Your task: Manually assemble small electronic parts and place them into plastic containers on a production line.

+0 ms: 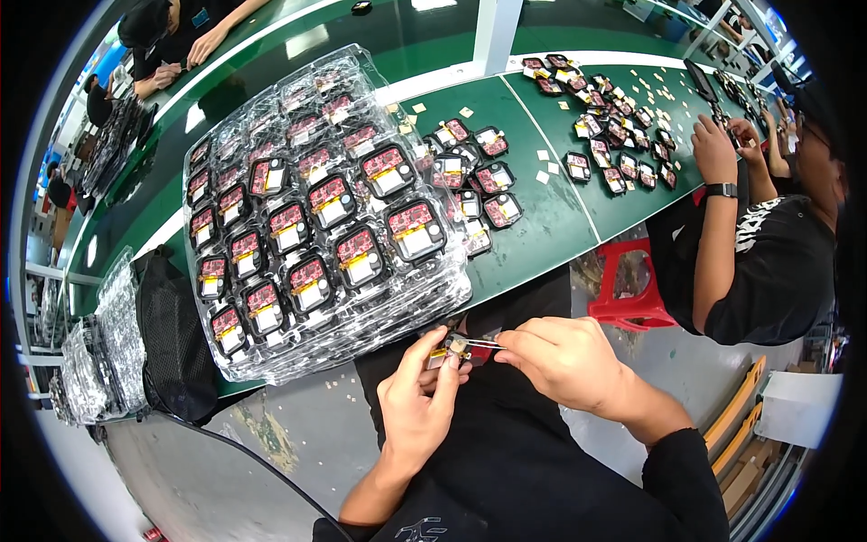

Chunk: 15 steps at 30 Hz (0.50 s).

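My left hand (419, 397) pinches a small electronic module (439, 359) by its edges, just past the near edge of the bench. The module shows a pale battery-like block, a yellow strip and a bit of red; my fingers cover much of it. In my right hand (571, 369) is a pair of metal tweezers (486, 344), held closed by thumb and fingers. Their tips reach a small tan square (458, 346) at the module's top; whether they grip it I cannot tell. Beyond my hands, clear plastic trays (397, 303) are stacked, the top one filled with black-framed modules (357, 256) with red boards.
Loose modules (495, 178) lie in a heap right of the trays on the green bench (533, 244), among scattered tan squares. Another heap (623, 135) lies farther right, near a seated co-worker (768, 244). A red stool (623, 280) and a black mesh bag (176, 334) flank the bench.
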Available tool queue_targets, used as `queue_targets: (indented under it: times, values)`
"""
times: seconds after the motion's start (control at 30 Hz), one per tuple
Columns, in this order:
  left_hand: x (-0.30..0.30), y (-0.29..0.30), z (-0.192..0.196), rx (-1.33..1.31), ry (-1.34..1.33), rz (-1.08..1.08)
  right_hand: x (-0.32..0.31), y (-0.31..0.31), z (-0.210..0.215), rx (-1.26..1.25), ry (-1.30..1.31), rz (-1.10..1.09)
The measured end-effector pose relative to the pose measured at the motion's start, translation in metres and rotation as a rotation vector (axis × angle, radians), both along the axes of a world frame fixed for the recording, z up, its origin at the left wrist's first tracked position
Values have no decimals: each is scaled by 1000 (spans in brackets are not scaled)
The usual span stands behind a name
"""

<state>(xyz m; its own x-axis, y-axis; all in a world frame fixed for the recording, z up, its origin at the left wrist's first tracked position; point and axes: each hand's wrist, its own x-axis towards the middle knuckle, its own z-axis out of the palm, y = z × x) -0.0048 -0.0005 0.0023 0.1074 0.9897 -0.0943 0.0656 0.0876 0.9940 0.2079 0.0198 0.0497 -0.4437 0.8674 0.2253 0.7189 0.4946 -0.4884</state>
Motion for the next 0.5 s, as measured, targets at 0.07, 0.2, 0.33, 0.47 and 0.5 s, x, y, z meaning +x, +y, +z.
queue_targets:
  times: [0.07,0.2,0.33,0.47,0.5]
  values:
    - [0,-1,-1,-7,2,-1,7,5,0,-87,70,22]
    - [1,-1,0,-13,-6,2,9,5,4,-154,141,1]
    - [1,-1,0,-24,-14,27,1,-2,3,-29,26,-29]
    - [0,-1,1,-22,-9,36,-5,-5,2,33,-4,-46]
    - [0,-1,2,-5,8,30,-5,-5,1,34,-4,-47]
